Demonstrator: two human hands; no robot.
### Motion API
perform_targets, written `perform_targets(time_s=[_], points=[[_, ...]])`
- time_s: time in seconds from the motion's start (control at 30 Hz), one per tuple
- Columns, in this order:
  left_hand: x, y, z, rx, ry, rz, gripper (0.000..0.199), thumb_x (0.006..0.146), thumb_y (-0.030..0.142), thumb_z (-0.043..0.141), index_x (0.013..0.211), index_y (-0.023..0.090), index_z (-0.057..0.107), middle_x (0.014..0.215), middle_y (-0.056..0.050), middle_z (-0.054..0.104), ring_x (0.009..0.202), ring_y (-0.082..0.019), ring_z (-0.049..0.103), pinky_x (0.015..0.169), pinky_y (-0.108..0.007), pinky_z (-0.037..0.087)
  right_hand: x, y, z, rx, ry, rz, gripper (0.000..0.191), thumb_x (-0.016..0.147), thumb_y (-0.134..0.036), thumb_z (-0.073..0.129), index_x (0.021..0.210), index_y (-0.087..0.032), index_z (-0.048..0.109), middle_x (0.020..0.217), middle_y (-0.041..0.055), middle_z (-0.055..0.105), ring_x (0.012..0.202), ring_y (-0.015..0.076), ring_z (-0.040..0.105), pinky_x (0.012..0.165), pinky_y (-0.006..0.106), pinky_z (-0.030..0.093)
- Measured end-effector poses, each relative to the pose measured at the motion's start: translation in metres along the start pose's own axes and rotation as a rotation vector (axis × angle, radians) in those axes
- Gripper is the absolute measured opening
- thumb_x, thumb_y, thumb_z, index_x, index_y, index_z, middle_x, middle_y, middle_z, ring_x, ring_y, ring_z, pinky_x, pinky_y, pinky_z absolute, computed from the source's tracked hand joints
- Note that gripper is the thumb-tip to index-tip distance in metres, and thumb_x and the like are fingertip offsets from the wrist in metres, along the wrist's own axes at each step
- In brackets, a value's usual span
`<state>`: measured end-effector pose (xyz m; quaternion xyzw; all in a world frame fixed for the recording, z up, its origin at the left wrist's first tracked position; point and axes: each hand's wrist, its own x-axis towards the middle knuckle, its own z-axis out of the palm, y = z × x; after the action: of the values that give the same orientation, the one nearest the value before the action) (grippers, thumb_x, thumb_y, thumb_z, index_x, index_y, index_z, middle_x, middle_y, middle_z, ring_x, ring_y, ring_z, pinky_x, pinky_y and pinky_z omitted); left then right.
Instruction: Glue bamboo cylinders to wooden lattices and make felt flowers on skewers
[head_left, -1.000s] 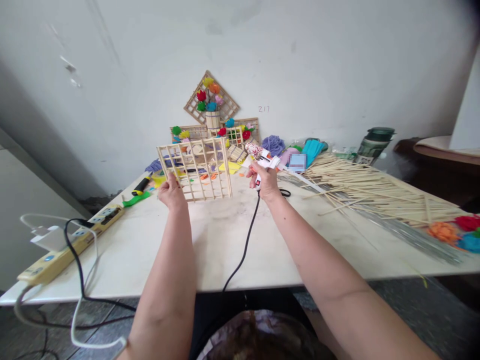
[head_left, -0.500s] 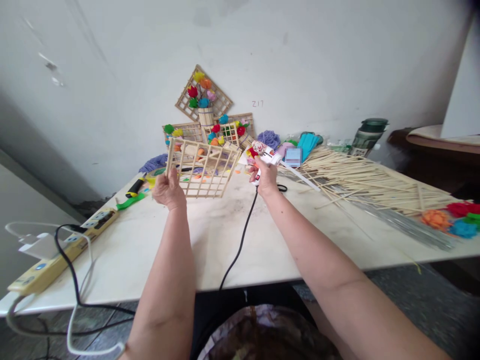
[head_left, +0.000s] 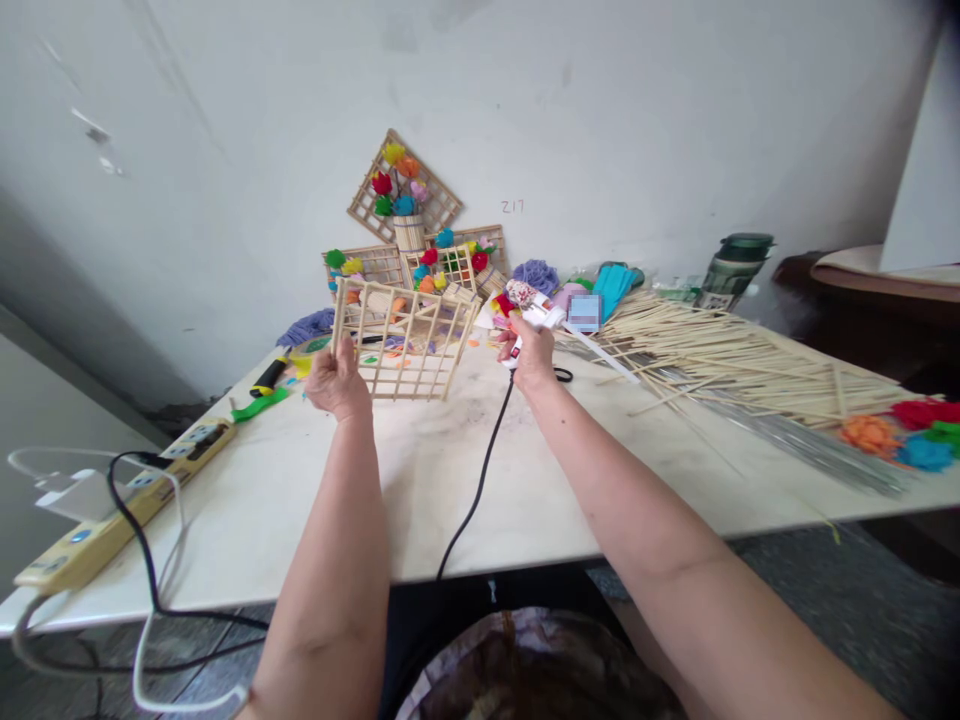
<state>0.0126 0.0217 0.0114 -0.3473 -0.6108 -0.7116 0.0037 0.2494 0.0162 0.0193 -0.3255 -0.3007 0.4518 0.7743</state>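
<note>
My left hand (head_left: 339,382) grips the left edge of a wooden stick lattice (head_left: 405,372), holding it tilted above the table. Fingers of my right hand (head_left: 529,352) are wrapped round a white glue gun (head_left: 541,314), with a long white glue stick (head_left: 600,352) jutting from its back. The gun's nozzle side is near the lattice's right edge, apart from it. A black cord (head_left: 484,480) runs from the gun down over the table's front edge. Behind the lattice stand finished lattice panels (head_left: 431,185) with colourful flowers and a stick vase (head_left: 409,234).
Many wooden sticks (head_left: 750,350) and thin wires (head_left: 810,450) cover the right side, with coloured flowers (head_left: 870,436) at their end. A dark green bottle (head_left: 735,272) stands behind. At left lie a power strip (head_left: 142,510), a yellow-black cutter (head_left: 270,374) and green tape (head_left: 259,404).
The lattice's lower edge has dipped slightly toward me. Both hands keep their holds, and the glue gun stays nearly in place.
</note>
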Motion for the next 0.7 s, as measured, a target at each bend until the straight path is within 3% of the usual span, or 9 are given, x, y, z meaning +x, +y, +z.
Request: perform_targets(time_s=[0.27,0.47,0.7], points=[[0.001,-0.009,0.004,-0.075,0.056,-0.031,0.043,0.071,0.056,0.058,0.054,0.018,0.046,0.056,-0.002,0.047,0.077,-0.024,0.059,0.081,-0.041,0.048,-0.004,0.001,0.002,-0.044,-0.072,-0.06,0.023,0.066,-0.035,0.064,0.066,-0.016,0.053,0.045,-0.0039,0.055,0.026,0.0058,0.04,0.027,0.019,0.03],[0.005,-0.021,0.009,-0.205,0.025,-0.053,0.047,0.07,0.062,0.053,0.053,0.02,0.041,0.052,0.0,0.044,0.064,-0.019,0.058,0.073,-0.039,0.052,-0.009,0.0,0.005,-0.117,-0.173,-0.117,0.027,0.066,-0.039,0.064,0.062,-0.016,0.051,0.047,-0.0035,0.054,0.028,0.0055,0.041,0.028,0.019,0.028],[0.006,-0.025,0.008,-0.099,0.017,-0.073,0.046,0.072,0.06,0.051,0.055,0.017,0.049,0.052,-0.001,0.046,0.058,-0.018,0.056,0.068,-0.037,0.05,-0.019,-0.001,0.008,-0.182,-0.291,-0.159,0.025,0.066,-0.039,0.065,0.067,-0.017,0.053,0.05,-0.0044,0.055,0.029,0.0054,0.041,0.028,0.019,0.03]])
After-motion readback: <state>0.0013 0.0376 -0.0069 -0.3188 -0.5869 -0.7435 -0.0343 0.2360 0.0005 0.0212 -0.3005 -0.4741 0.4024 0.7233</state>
